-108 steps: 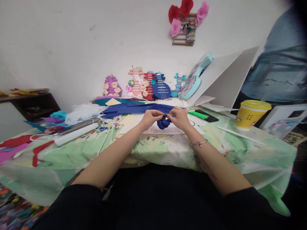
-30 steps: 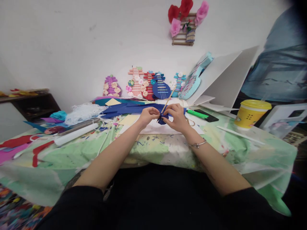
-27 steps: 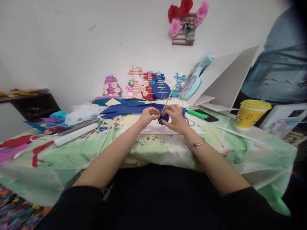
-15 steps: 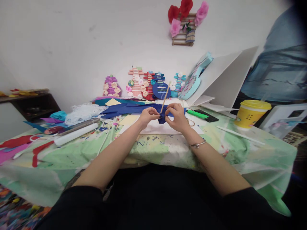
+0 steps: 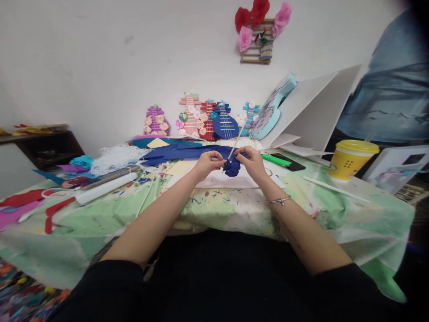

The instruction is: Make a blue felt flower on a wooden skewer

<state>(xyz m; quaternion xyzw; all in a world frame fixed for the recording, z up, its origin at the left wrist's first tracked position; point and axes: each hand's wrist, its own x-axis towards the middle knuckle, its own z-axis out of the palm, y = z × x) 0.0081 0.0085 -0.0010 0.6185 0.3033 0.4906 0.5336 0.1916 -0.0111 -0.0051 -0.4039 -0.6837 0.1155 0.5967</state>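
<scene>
A crumpled dark blue paper flower (image 5: pixel 232 169) hangs over the white sheet, at the lower end of a thin wooden stick (image 5: pixel 238 137) that leans up to the right. My left hand (image 5: pixel 211 164) pinches the flower's gathered top beside the stick, between thumb and index finger. On the other side, my right hand (image 5: pixel 250 162) has thumb and index finger pressed together close to the stick. What lies between those right fingertips is too small to tell. Dark blue paper strips (image 5: pixel 174 153) lie behind my hands.
White string (image 5: pixel 115 158) and a white bar-shaped tool (image 5: pixel 105 188) lie left. A green marker (image 5: pixel 276 160) rests by a black phone (image 5: pixel 293 163); a yellow cup (image 5: pixel 351 158) stands right. Decorated paper instruments (image 5: pixel 226 125) lean on the wall. A white stick (image 5: pixel 335 189) lies near the cup.
The stick has shifted right and leans further over. The blue flower has turned and shows more below my fingers. My right hand has moved slightly right, away from the flower's side.
</scene>
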